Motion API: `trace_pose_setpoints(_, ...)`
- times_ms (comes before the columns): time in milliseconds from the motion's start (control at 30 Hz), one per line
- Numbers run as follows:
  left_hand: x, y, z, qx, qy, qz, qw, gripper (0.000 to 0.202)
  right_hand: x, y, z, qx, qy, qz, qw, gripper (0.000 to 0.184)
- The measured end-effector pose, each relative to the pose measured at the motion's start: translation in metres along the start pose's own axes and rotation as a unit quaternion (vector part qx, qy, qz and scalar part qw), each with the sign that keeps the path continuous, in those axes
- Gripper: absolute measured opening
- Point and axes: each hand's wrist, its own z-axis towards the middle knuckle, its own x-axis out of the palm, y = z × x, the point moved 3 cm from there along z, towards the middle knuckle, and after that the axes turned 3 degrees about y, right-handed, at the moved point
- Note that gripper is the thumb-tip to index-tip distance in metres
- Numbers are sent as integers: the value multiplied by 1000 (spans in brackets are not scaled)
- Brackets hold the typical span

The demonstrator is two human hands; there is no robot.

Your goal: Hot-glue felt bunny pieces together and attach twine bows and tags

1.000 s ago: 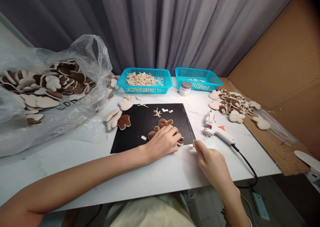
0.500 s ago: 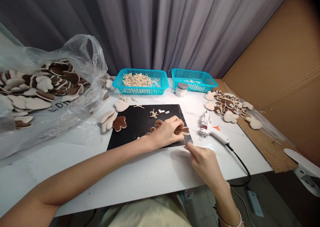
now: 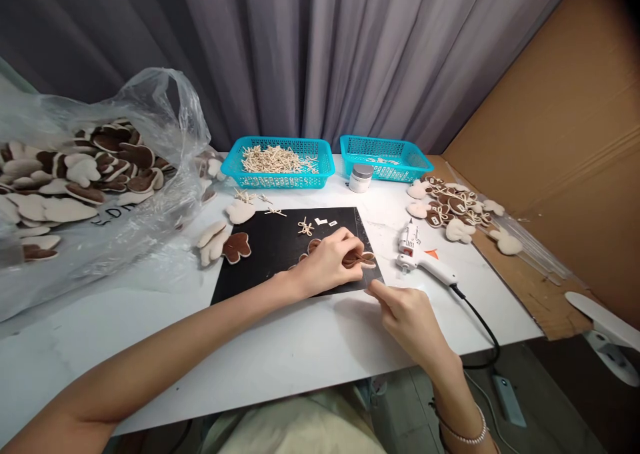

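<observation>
My left hand point(image 3: 331, 262) reaches over the black mat point(image 3: 280, 241), its fingers pinched on a brown plush piece with a pale edge point(image 3: 354, 259). More brown plush point(image 3: 314, 245) peeks out behind that hand, mostly hidden. At the mat's front right corner, my right hand point(image 3: 406, 313) is closed, thumb against the bent fingers; whatever it grips is too small to make out. Farther back on the mat lie small string bows point(image 3: 305, 226) and little white labels point(image 3: 333, 223). A brown bow-shaped plush piece point(image 3: 237, 247) rests on the mat's left edge.
A white glue gun point(image 3: 425, 264) lies right of the mat, its cord running off the table. Behind stand two blue baskets point(image 3: 280, 182) point(image 3: 415, 173) and a lidded jar point(image 3: 360, 179). Finished-looking plush pieces point(image 3: 457, 204) pile at right; a plastic bag point(image 3: 185, 114) of pieces sits left.
The whole view has shifted slightly. Both hands keep nearly the same pose, the left still pinching the brown plush piece.
</observation>
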Motion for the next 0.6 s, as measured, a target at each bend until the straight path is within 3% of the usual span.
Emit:
trace_pose_setpoints(433, 2, -4, -2, 0, 1, 42, 999, 6, -6, 3, 4, -26, -28, 9, 999, 22)
trace_pose_setpoints(600, 4, -4, -2, -3, 31, 54, 998, 6, -18, -1, 17, -85, -65, -25, 994, 29)
